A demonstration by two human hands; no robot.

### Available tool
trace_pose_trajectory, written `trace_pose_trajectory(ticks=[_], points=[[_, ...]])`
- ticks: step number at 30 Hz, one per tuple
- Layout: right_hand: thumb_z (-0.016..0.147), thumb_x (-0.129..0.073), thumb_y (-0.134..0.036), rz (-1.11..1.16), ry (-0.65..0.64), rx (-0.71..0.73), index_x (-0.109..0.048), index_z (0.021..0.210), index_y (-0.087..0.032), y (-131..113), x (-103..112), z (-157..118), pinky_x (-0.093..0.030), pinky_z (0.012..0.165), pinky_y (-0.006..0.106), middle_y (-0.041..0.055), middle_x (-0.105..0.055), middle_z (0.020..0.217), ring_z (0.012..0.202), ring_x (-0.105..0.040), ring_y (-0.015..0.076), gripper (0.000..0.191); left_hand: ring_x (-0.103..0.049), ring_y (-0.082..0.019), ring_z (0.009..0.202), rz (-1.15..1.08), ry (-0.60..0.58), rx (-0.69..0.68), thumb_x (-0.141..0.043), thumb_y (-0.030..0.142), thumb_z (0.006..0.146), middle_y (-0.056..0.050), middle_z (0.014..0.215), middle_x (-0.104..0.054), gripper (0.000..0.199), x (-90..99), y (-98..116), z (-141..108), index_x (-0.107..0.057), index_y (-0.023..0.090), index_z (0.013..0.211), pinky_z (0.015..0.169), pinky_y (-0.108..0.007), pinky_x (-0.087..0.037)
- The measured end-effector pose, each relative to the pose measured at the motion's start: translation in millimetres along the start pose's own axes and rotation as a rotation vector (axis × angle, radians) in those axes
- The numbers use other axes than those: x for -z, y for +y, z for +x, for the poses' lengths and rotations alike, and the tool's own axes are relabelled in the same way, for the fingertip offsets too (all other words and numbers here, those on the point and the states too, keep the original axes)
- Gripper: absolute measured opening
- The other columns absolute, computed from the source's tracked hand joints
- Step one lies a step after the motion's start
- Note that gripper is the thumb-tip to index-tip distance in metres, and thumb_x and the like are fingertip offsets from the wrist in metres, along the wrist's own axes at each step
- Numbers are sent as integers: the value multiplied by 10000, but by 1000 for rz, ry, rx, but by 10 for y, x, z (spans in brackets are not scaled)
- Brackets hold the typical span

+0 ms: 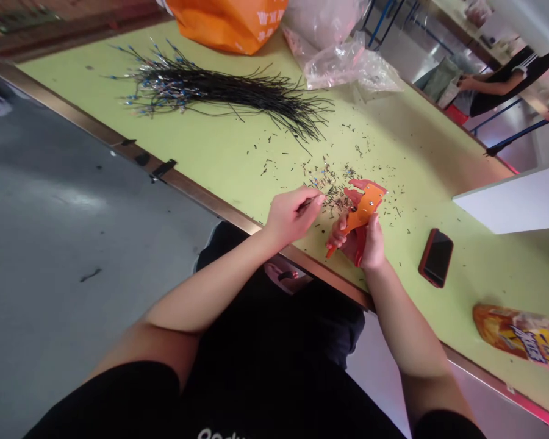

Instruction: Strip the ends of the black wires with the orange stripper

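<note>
My right hand (373, 244) is wrapped round the handles of an orange and red wire stripper (366, 207), its jaws pointing up and to the left. To the left of the jaws, my left hand (295, 213) is closed in a pinch; whatever its fingertips hold, if anything, is too small to make out. Short black offcuts (332, 192) lie scattered on the table beneath and beyond both hands. Farther back rests a large bundle of black wires (229, 88), with blue and shiny tips at its left end.
The green table (210, 152) has a metal-trimmed edge towards me. At the back are an orange bag (229, 24) and clear plastic bags (343, 64). On the right lie a phone (436, 258), a snack packet (521, 335) and a white panel (515, 198). Another person (503, 85) works beyond.
</note>
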State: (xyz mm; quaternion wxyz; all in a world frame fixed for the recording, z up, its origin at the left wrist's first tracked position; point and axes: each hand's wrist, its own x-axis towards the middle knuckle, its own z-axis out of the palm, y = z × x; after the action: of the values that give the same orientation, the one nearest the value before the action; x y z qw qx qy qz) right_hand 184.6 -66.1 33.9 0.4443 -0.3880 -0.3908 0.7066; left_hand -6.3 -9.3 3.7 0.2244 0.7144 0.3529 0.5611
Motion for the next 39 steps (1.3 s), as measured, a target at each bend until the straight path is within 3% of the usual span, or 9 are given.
trace_pose_trajectory(ticks=[4, 13, 17, 22, 32, 39], points=[[701, -665, -1007, 65, -143, -106, -627, 818, -237, 13, 15, -41, -624, 649, 427, -26, -499, 621, 583, -527, 194, 780, -694, -124, 698, -21, -62, 15, -459, 469, 1131, -25, 797, -765, 438, -16, -47, 2, -735, 195, 928, 689, -246, -533], [737, -653, -990, 43, -269, -137, -683, 888, -228, 34, 4, -90, -643, 668, 421, -3, -570, 654, 632, -607, 217, 778, -706, -141, 759, 18, -99, 35, -374, 599, 1138, -43, 858, -773, 559, -38, -120, -7, -719, 200, 953, 729, -257, -545], [770, -640, -977, 16, -223, -122, -681, 873, -228, 51, 1, -98, -636, 650, 404, 6, -587, 673, 614, -601, 205, 757, -702, -143, 752, 30, -133, 14, -378, 572, 1140, -39, 835, -763, 543, -48, -137, -20, -728, 201, 954, 740, -257, -545], [848, -630, -925, -10, -195, -72, -636, 796, -227, 84, -36, -105, -603, 593, 370, -25, -527, 591, 530, -542, 174, 701, -700, -135, 728, 27, -93, -2, -385, 560, 1141, -34, 825, -766, 539, -66, -157, -24, -731, 197, 944, 722, -248, -538], [840, -711, -872, -106, 11, -13, -496, 663, -244, 180, -157, -114, -384, 409, 267, -88, -362, 497, 402, -331, 100, 687, -717, -140, 767, 46, -113, 25, -385, 545, 1145, -31, 878, -787, 511, -36, -166, -21, -732, 201, 995, 734, -249, -530], [897, -702, -816, -297, 103, 211, -524, 652, -245, 302, -168, -127, -340, 427, 296, -50, -430, 491, 416, -398, 122, 647, -704, -143, 744, 18, -50, 71, -366, 633, 1132, -35, 868, -783, 588, -121, -106, -29, -738, 207, 973, 725, -263, -535]])
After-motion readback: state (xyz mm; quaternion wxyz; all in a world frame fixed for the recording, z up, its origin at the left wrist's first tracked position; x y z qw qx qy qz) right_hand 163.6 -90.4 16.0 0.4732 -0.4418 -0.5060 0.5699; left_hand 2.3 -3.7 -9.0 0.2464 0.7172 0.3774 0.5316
